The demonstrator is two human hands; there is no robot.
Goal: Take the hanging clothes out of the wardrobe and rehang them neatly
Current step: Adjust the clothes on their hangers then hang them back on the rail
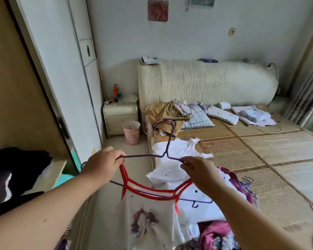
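Two bare arms reach out from the bottom of the view, and between them hangs a white top (148, 219) with red straps and a dark picture on its front. The top hangs on a thin purple hanger (145, 155), held up in the air over the floor beside the bed (260, 150). The left hand (103, 165) pinches the left end of the hanger, with a red strap right under its fingers. The right hand (199, 170) pinches the right end of the hanger between thumb and fingers, and the other red strap comes down just below it. The hanger's hook points up and away, toward the head of the bed. Just behind the hanger, a pile of white clothes (177, 150) lies on the near edge of the bed. Some pink and purple clothes (215, 233) lie near the right arm. Farther up the bed are a brown cloth (163, 110), a checked pillow (197, 114) and some folded white things (251, 114). The wardrobe (61, 69) stands on the left with its white door, and dark clothes (16, 168) lie low down beside it. A small cream nightstand (120, 116) stands by the bed, and a pink bin (131, 131) sits on the floor in front of it.
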